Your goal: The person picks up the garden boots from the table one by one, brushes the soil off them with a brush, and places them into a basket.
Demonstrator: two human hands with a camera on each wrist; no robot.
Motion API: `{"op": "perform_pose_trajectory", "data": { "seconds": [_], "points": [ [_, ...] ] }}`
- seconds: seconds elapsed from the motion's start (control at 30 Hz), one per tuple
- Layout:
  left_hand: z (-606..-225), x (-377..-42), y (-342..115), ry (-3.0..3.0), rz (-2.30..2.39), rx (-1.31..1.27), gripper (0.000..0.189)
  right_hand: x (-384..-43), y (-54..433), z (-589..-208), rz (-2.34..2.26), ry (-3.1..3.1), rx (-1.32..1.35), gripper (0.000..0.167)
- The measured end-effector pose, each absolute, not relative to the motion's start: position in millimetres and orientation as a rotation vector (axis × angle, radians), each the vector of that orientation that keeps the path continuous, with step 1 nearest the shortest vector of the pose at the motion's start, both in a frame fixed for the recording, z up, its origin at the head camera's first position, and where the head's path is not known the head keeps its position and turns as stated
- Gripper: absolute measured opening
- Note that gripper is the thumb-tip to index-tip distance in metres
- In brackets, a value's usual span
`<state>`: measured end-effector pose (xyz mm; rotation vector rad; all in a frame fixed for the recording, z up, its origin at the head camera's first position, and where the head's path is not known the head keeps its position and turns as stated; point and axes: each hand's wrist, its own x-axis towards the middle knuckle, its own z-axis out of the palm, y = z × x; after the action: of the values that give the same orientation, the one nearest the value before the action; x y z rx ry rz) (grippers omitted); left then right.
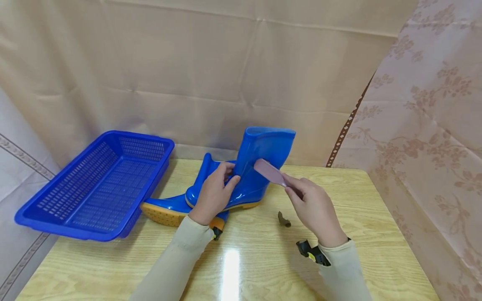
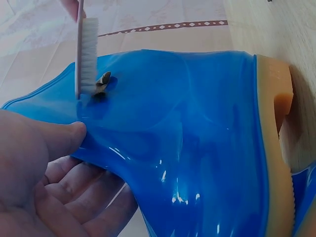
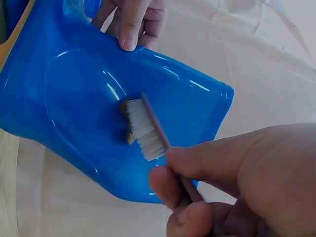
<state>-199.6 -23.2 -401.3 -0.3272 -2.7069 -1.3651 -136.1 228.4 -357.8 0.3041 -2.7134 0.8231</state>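
A blue rain boot point(image 1: 250, 182) with a yellow sole stands upright on the table, its shaft leaning to the right. My left hand point(image 1: 214, 190) grips the front of its shaft, thumb on one side and fingers on the other. In my right hand point(image 1: 318, 209) I pinch the handle of a pale pink brush point(image 1: 269, 172). White bristles point(image 3: 143, 126) press at a small brown clump point(image 2: 102, 84) stuck to the boot's side. Behind my left hand, a second blue boot point(image 1: 165, 210) lies on its side, partly hidden by the first.
To the left sits a blue plastic basket point(image 1: 124, 177) with slotted walls. A brown curled scrap point(image 1: 284, 219) lies on the wooden table point(image 1: 339, 196), right of the upright boot. Beige cloth point(image 1: 188, 75) hangs behind, and patterned cloth point(image 1: 437, 104) borders the right side.
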Motion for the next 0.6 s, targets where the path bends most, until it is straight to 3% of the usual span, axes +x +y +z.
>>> {"op": "perform_pose_trajectory", "data": {
  "seconds": [0.6],
  "points": [
    [-401.4,-199.6,-23.9,-2.708,-1.364,-0.333,0.040,-136.0,225.1,-361.0,0.719,-2.663,0.430,0.036]
  ]
}}
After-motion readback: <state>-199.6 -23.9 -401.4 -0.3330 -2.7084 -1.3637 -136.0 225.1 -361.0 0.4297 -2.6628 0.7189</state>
